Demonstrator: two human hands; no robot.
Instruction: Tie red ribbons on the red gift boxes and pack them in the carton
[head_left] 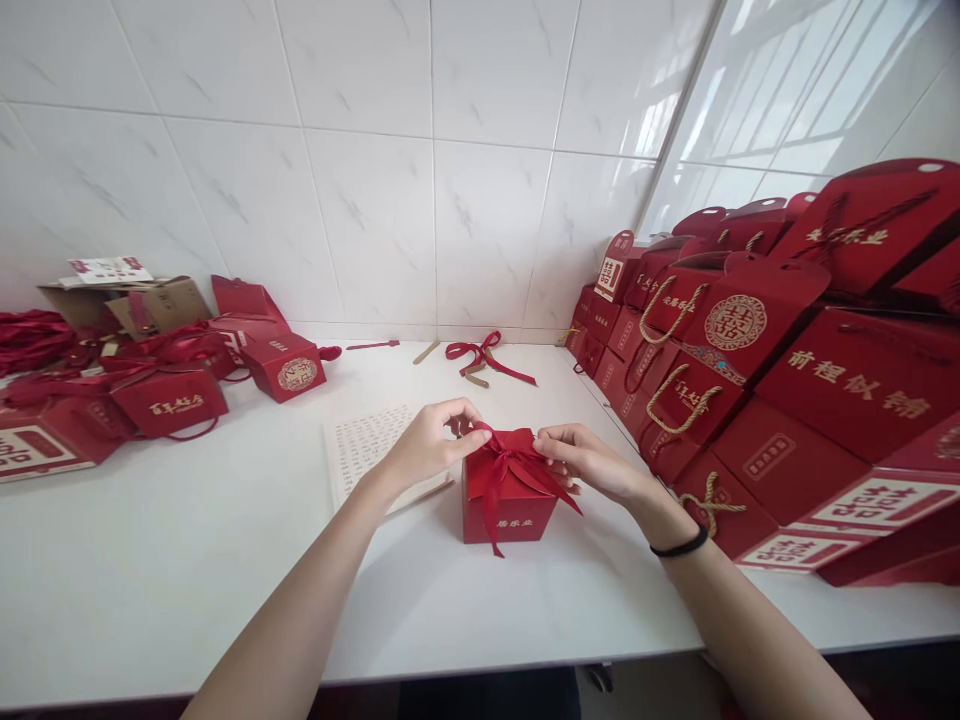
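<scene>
A small red gift box [510, 520] stands upright near the front of the white table, gold characters on its front. On its top sits a red ribbon [510, 455] tied in a bow, with two tails hanging over the front. My left hand [442, 437] pinches the bow's left loop between thumb and forefinger. From the other side, my right hand [581, 455] grips the right loop, its fingers curled. A black band circles my right wrist.
A tall stack of red gift boxes [772, 455] fills the right side. More red boxes [169, 400] and ribbons lie at left. Behind the box are a printed sheet [367, 440] and a loose ribbon bow [480, 350]. A tiled wall [367, 230] borders the table's back.
</scene>
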